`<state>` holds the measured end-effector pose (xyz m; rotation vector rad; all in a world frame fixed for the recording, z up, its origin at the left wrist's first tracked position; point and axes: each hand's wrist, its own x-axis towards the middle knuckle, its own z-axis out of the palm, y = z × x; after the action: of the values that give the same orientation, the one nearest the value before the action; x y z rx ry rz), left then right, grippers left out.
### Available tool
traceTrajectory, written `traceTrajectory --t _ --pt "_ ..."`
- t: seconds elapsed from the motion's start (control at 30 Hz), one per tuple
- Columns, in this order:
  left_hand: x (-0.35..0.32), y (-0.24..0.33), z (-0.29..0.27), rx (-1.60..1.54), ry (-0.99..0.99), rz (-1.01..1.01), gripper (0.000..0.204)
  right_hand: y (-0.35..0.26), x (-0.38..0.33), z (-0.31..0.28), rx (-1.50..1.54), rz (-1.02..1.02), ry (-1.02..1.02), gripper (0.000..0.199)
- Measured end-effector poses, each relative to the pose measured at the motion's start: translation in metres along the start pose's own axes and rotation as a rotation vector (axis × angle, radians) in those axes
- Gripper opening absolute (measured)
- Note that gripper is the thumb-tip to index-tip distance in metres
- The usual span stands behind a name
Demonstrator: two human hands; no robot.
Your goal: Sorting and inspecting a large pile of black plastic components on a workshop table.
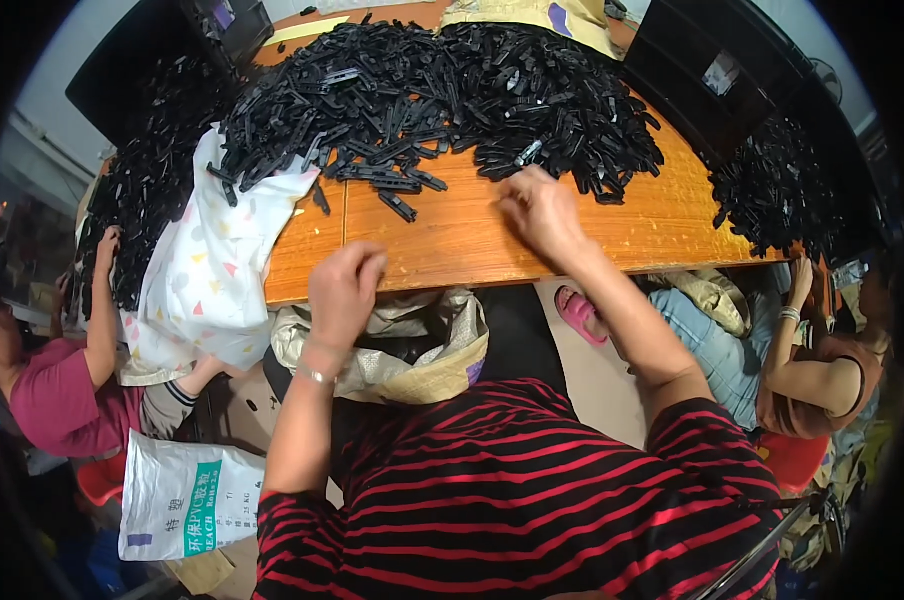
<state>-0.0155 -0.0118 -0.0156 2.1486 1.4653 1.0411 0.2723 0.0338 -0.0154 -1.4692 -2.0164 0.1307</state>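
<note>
Black plastic clips [452, 95] heaped on wooden tabletop [492, 235]. Your right hand [537, 210] spreads fingers at pile edge; left hand [344, 290] curled closed, contents unclear.

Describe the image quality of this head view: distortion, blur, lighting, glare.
Head view: strong fisheye, with the wooden table edge bowing and a black vignette round the rim; the right hand is motion-blurred, the left hand sharper; light is even and soft, with faint shine on the pile of black plastic parts; corners fall dark, and the people at the sides look stretched.
</note>
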Motion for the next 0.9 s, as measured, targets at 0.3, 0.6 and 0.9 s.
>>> traceTrajectory --t 0.3,0.6,0.9 --pt "0.074 -0.019 0.027 0.364 -0.020 0.272 0.021 0.033 0.032 -0.006 -0.347 -0.249 -0.169 0.018" --pt "0.060 -0.022 0.024 0.177 -0.036 0.240 0.019 0.000 0.023 0.017 -0.204 -0.303 -0.228 0.012" --pt "0.047 -0.008 0.027 -0.643 -0.021 -0.166 0.016 -0.049 0.028 0.005 0.179 -0.315 0.046 0.017"
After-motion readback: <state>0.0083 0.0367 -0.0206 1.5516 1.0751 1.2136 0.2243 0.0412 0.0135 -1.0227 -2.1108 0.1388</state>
